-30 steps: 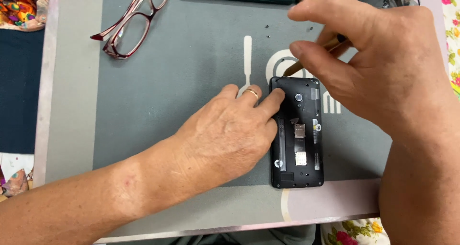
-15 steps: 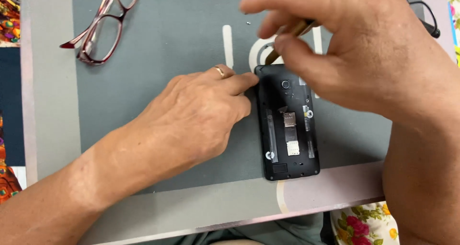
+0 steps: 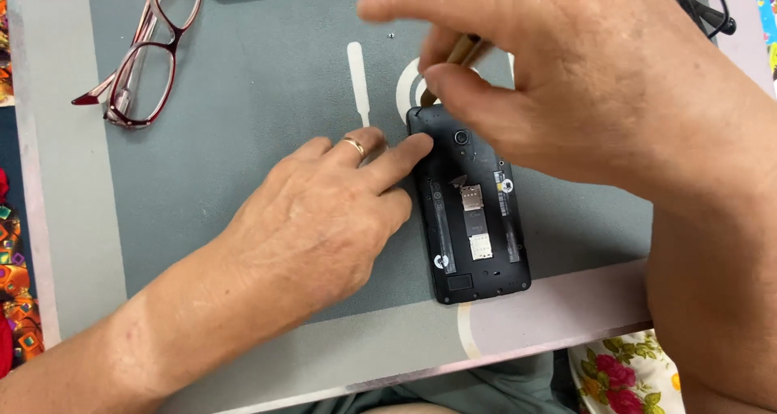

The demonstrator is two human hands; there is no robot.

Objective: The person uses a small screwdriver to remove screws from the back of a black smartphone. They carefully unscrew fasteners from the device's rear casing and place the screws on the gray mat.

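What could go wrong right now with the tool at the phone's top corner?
1. The left hand steadies the opened phone with only fingertips at its upper left edge, so a hard push from the tool in the right hand might slide or spin it on the grey mat.
2. A tiny screw lies loose on the mat; a sleeve or hand could flick it away.
3. The exposed card slots could get scratched if the tool slips.

Small white labels (image 3: 481,247) inside the opened black phone (image 3: 473,220).
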